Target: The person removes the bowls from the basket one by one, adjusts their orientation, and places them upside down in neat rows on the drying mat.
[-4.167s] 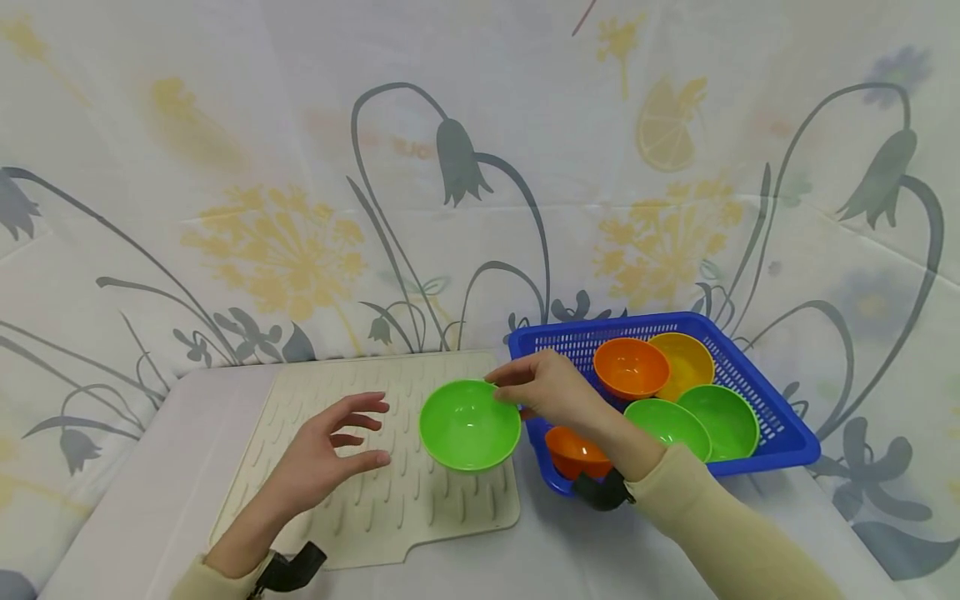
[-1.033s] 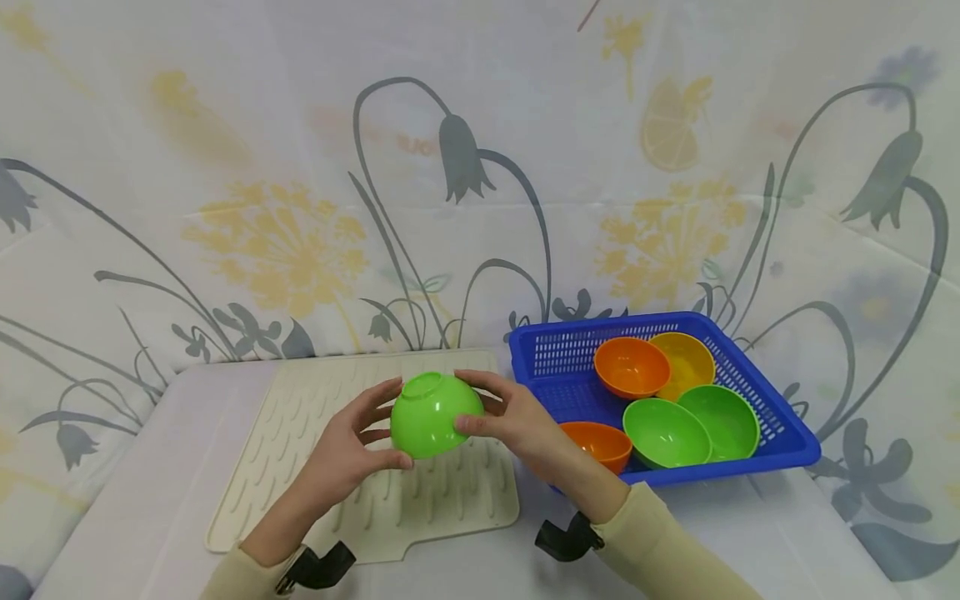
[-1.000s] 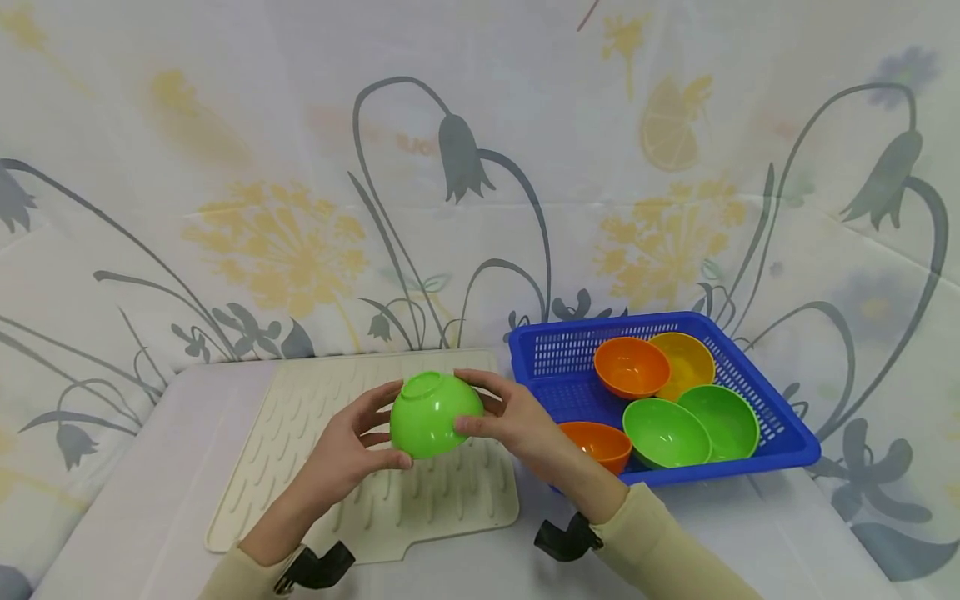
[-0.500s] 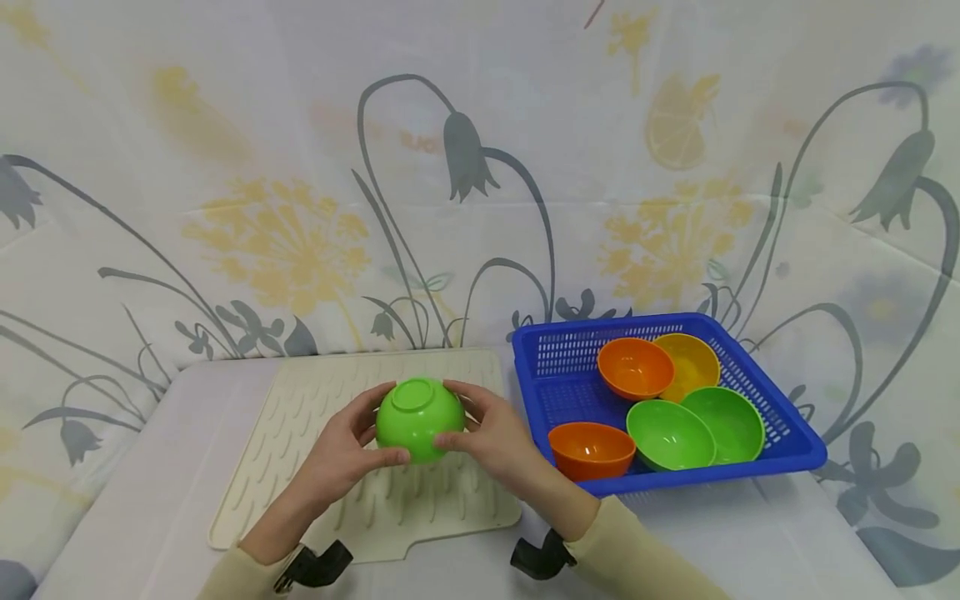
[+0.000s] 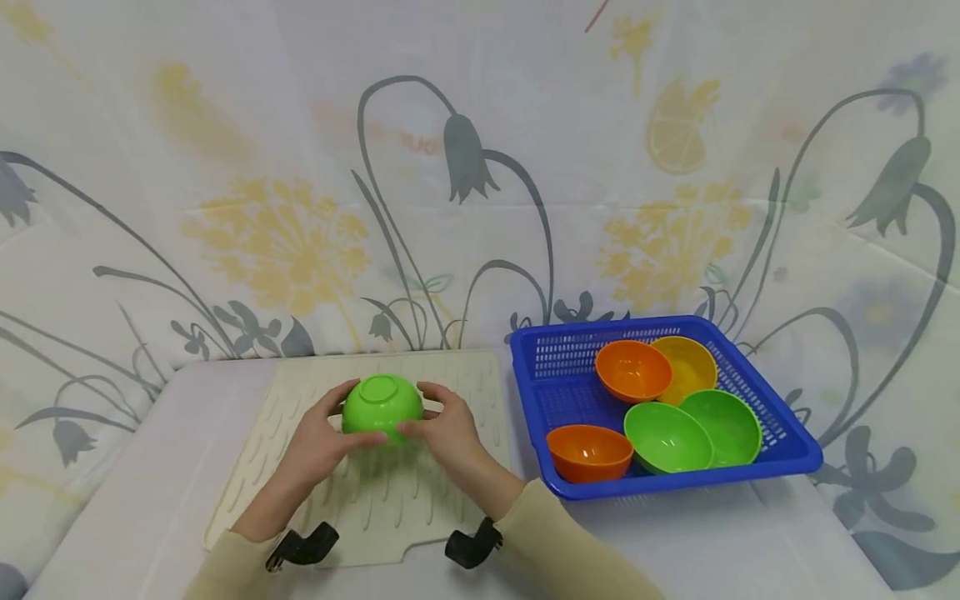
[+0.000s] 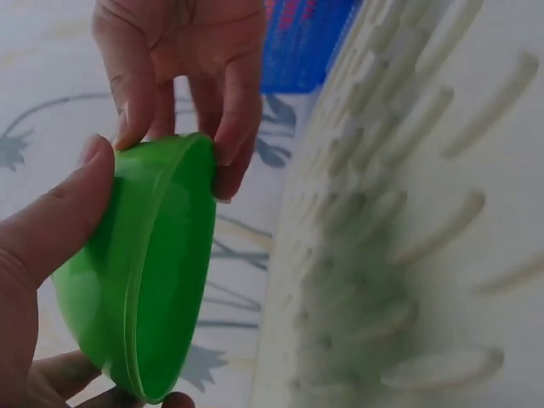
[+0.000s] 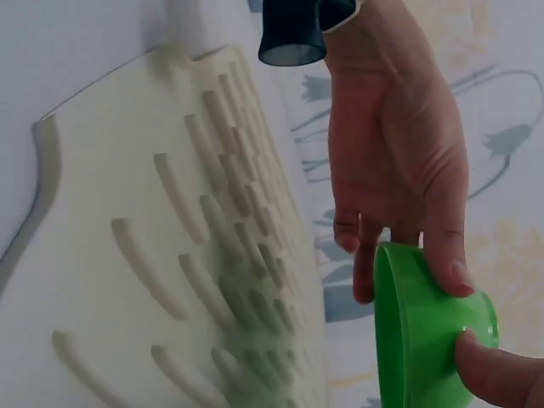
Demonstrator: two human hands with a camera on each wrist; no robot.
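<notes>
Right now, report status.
Left hand and right hand grip green bowl, upside down above mat. Nothing in the way.

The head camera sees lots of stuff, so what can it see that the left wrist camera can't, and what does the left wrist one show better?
Only the head view shows the five bowls in the blue basket: two orange, two green, one yellow. It also shows the green bowl upside down, base up.

Only the left wrist view shows the gap between the bowl's rim and the ribbed mat, so the bowl is not set down.

Both show the left hand and the right hand holding the bowl over the mat.
</notes>
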